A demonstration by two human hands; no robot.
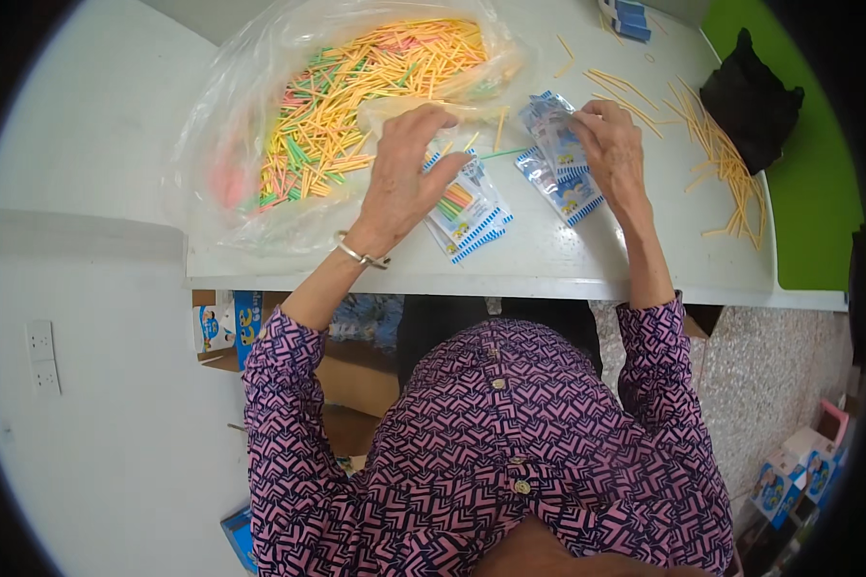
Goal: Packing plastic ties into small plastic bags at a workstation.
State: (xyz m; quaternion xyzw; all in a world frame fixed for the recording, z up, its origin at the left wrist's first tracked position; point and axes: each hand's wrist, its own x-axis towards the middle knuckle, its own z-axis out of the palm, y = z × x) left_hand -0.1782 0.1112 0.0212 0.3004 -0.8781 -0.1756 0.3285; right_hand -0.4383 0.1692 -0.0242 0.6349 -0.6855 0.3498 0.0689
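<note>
My right hand (614, 159) pinches the top edge of a small clear packet (560, 144) with blue-striped ends. Under it lies another blue-and-clear packet (566, 197). My left hand (402, 173) is open, thumb and fingers apart, over the edge of a small pile of packets (471, 216). Coloured sticks show through the top packet there. Between the two hands lies a thin green stick (503, 154), close to the packets. Just beyond my left hand, a large clear plastic bag (245, 106) lies open, full of thin yellow, green and pink sticks (356, 106).
Loose yellow sticks (726, 163) are scattered along the table's right side, beside a crumpled black bag (752, 101). A blue-and-white box (630, 19) stands at the back. Cartons (356, 380) sit under the white table (510, 274); more boxes (789, 481) are on the floor at right.
</note>
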